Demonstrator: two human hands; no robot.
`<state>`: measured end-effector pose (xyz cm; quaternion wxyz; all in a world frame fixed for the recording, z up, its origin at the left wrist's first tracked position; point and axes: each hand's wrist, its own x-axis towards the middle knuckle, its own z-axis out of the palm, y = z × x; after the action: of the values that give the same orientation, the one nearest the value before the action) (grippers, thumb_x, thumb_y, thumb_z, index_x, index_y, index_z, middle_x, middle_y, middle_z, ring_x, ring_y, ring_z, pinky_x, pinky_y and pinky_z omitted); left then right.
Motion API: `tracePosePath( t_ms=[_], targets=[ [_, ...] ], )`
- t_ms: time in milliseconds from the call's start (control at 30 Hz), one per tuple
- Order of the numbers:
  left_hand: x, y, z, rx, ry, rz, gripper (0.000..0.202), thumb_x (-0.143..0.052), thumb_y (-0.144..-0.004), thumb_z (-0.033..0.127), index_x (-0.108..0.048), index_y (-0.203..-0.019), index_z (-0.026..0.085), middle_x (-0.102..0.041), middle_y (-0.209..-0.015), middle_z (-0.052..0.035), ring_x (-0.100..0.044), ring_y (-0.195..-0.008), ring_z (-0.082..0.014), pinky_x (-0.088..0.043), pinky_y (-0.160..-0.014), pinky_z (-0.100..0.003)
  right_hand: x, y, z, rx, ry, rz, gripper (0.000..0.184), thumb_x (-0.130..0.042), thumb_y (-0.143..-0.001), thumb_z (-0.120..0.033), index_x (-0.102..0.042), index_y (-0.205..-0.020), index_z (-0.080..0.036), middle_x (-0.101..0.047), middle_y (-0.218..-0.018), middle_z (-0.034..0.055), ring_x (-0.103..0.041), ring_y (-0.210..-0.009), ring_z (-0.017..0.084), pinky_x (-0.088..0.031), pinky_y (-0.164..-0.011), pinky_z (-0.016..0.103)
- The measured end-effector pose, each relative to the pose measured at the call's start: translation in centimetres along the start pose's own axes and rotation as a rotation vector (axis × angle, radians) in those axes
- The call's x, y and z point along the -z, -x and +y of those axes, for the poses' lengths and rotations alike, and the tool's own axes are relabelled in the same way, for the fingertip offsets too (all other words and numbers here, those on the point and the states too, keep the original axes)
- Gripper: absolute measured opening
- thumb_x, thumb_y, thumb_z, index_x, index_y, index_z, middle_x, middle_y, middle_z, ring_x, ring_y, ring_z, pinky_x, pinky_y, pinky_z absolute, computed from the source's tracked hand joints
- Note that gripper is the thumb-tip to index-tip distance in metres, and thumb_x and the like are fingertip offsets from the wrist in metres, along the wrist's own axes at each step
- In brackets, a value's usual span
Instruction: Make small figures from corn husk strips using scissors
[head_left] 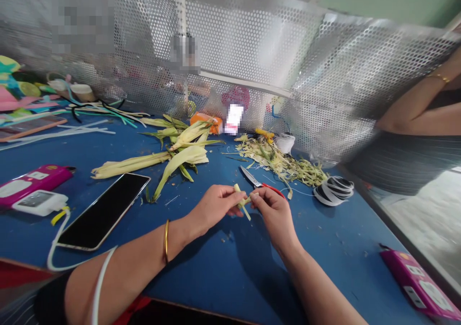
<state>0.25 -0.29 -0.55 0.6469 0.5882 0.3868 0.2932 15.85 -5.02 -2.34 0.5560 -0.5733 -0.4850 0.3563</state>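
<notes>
Phone (104, 212) lies left of the fingers (236, 200), left hand (218, 202) pinches a pale green strip (247, 212) between both hands, scissors (256, 183) rest just beyond, right hand (275, 214) pinches the strip's sideways part, and blue tabletop (334, 248) runs right past a ribbon coil (329, 194) to its edge.

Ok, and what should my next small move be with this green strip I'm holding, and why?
Probably fold the free lower end of the pale green strip over and pinch it snug. The left hand and right hand both pinch the work, and that end sticks out loose. The scissors lie on the blue table, so folding seems handier than cutting.
</notes>
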Motion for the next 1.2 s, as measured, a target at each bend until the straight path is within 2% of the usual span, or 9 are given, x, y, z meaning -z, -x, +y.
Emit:
tracePosePath(
  t_ms=[200, 433, 567, 667, 800, 933, 1000, 1100, 1200],
  targets=[
    [-0.1, 0.1, 0.3, 0.099, 0.126, -0.037, 0.045, -0.055, -0.085, 0.057, -0.07, -0.083, 0.014, -0.071, -0.075, -0.0052, -0.067, -0.064, -0.0149, -0.048, -0.063, -0.026, 0.0, 0.0, -0.2, -0.015, -0.034, 0.015, 0.021, -0.069, -0.077, -0.04, -0.065, -0.072, -0.019, -0.061, -0.063, -0.0015, -0.053, -0.062, 0.014, -0.041, -0.063, 0.028],
    [0.0, 0.3, 0.2, 0.072, -0.029, -0.054, 0.023, -0.068, -0.079, 0.036, -0.07, -0.086, 0.015, -0.071, -0.075, -0.0028, -0.064, -0.063, -0.0108, -0.044, -0.059, -0.02, -0.2, 0.2, -0.5, -0.009, -0.019, 0.015, 0.021, -0.069, -0.077, -0.04, -0.064, -0.07, -0.02, -0.062, -0.063, -0.0009, -0.056, -0.062, 0.015, -0.044, -0.062, 0.028],
    [-0.2, 0.3, 0.1, 0.036, -0.093, -0.041, 0.02, -0.066, -0.079, 0.032, -0.071, -0.087, 0.014, -0.072, -0.077, -0.0036, -0.064, -0.061, -0.0111, -0.043, -0.056, -0.019, -0.2, 0.4, -0.3, 0.011, 0.01, 0.019, 0.018, -0.067, -0.078, -0.036, -0.064, -0.07, -0.02, -0.061, -0.062, -0.002, -0.054, -0.061, 0.014, -0.041, -0.06, 0.026],
    [-0.3, 0.3, -0.1, -0.006, -0.121, -0.036, 0.02, -0.065, -0.079, 0.032, -0.071, -0.084, 0.013, -0.07, -0.071, -0.0034, -0.065, -0.062, -0.0132, -0.045, -0.056, -0.021, -0.1, 0.5, -0.1, 0.034, 0.03, 0.04, 0.017, -0.066, -0.08, -0.034, -0.064, -0.071, -0.02, -0.06, -0.063, -0.0028, -0.051, -0.061, 0.013, -0.038, -0.059, 0.025],
    [-0.3, 0.2, -0.4, -0.183, -0.237, 0.008, 0.019, -0.065, -0.079, 0.032, -0.072, -0.082, 0.015, -0.071, -0.07, -0.0033, -0.067, -0.068, -0.0169, -0.049, -0.063, -0.024, 0.1, 0.4, -0.4, 0.089, 0.035, 0.027, 0.017, -0.065, -0.082, -0.034, -0.064, -0.073, -0.02, -0.058, -0.064, -0.0031, -0.048, -0.062, 0.012, -0.037, -0.059, 0.025],
    [0.1, -0.1, -0.7, -0.347, -0.425, 0.1, 0.016, -0.063, -0.081, 0.029, -0.075, -0.089, 0.021, -0.076, -0.094, -0.0026, -0.069, -0.089, -0.0189, -0.05, -0.081, -0.026, 0.4, 0.5, -0.7, 0.134, 0.077, 0.052, 0.021, -0.063, -0.084, -0.039, -0.065, -0.077, -0.019, -0.059, -0.068, -0.0016, -0.051, -0.065, 0.013, -0.04, -0.063, 0.026],
    [0.4, -0.3, -0.9, -0.341, -0.532, 0.101, 0.019, -0.068, -0.078, 0.029, -0.075, -0.095, 0.024, -0.074, -0.109, -0.0016, -0.067, -0.103, -0.021, -0.048, -0.092, -0.029, 0.4, 0.6, -0.7, 0.144, 0.107, 0.118, 0.022, -0.063, -0.083, -0.041, -0.066, -0.081, -0.019, -0.063, -0.073, 0.0, -0.054, -0.069, 0.015, -0.042, -0.066, 0.027],
    [0.7, -0.6, -1.2, -0.312, -0.693, 0.109, 0.037, -0.076, -0.071, 0.034, -0.073, -0.106, 0.025, -0.07, -0.12, -0.0037, -0.062, -0.115, -0.0251, -0.043, -0.102, -0.036, 0.1, 0.5, -1.0, 0.147, 0.143, 0.204, 0.024, -0.064, -0.082, -0.043, -0.066, -0.087, -0.019, -0.066, -0.079, 0.0021, -0.057, -0.073, 0.017, -0.043, -0.068, 0.028],
    [0.8, -0.6, -1.4, -0.328, -0.716, 0.153, 0.042, -0.076, -0.071, 0.04, -0.072, -0.11, 0.024, -0.07, -0.119, -0.0051, -0.061, -0.114, -0.0252, -0.043, -0.102, -0.037, 0.0, 0.7, -2.0, 0.211, 0.106, 0.204, 0.027, -0.061, -0.086, -0.043, -0.063, -0.072, -0.02, -0.061, -0.07, 0.0008, -0.054, -0.068, 0.016, -0.042, -0.066, 0.029]
  ],
)
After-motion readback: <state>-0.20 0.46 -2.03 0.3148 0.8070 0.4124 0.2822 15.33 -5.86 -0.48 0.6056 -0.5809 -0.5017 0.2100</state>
